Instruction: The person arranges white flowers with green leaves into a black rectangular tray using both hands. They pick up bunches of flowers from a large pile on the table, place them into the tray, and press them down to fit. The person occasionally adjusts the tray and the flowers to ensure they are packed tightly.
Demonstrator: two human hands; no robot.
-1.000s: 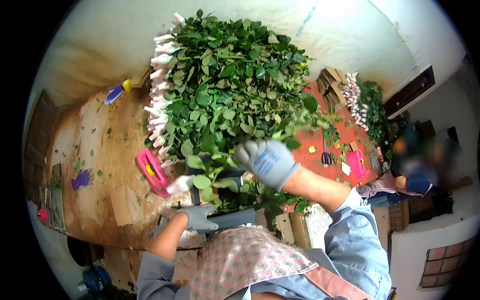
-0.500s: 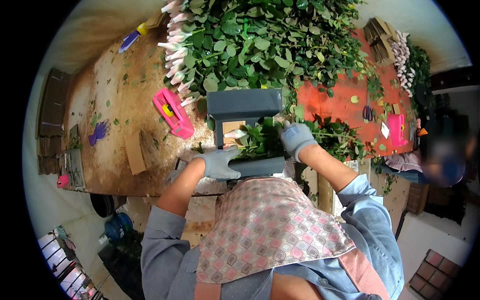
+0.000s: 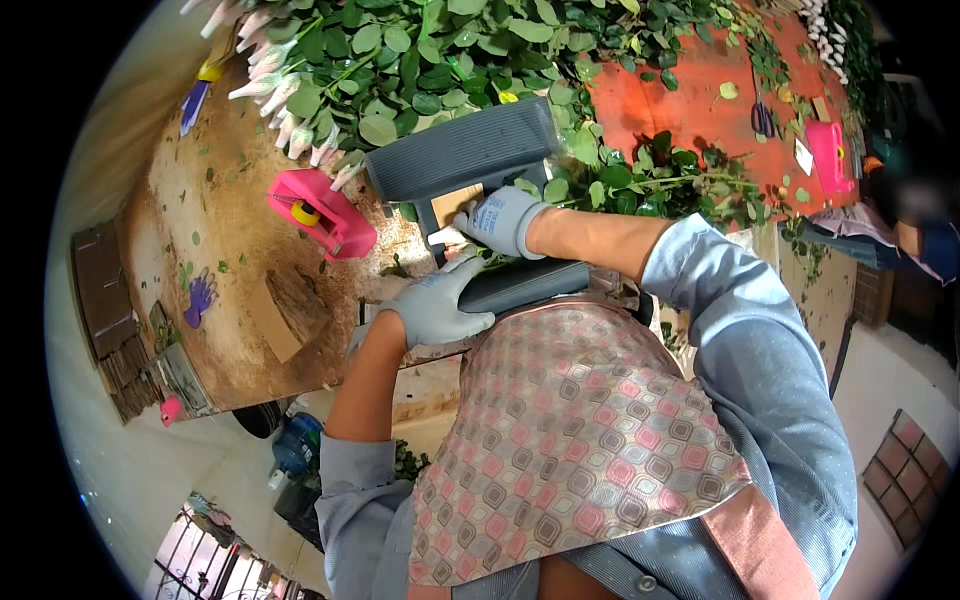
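Observation:
A dark grey ribbed stand (image 3: 465,155) with two raised padded sides is before me on the worktable. Between its sides lies a pale rose (image 3: 447,238), its bud to the left and its leaves mostly hidden. My right hand (image 3: 500,222), in a grey glove, reaches in from the right. Its fingers are curled just behind the bud, around the rose. The gloved left hand (image 3: 437,303) rests at the left end of the near padded side (image 3: 525,285), thumb and fingers apart. Leafy stems (image 3: 680,185) stick out to the right of the stand.
A large pile of roses (image 3: 430,60) covers the far side. To the left are a pink tape dispenser (image 3: 345,232), cardboard pieces (image 3: 285,315) and a purple glove (image 3: 200,298). Scissors (image 3: 762,120) and another pink dispenser (image 3: 828,158) lie right, near another person (image 3: 870,232).
My right hand has moved left along the rose, from the leaves to just behind the bud. The left hand remains at the near padded side. The whole view has tilted.

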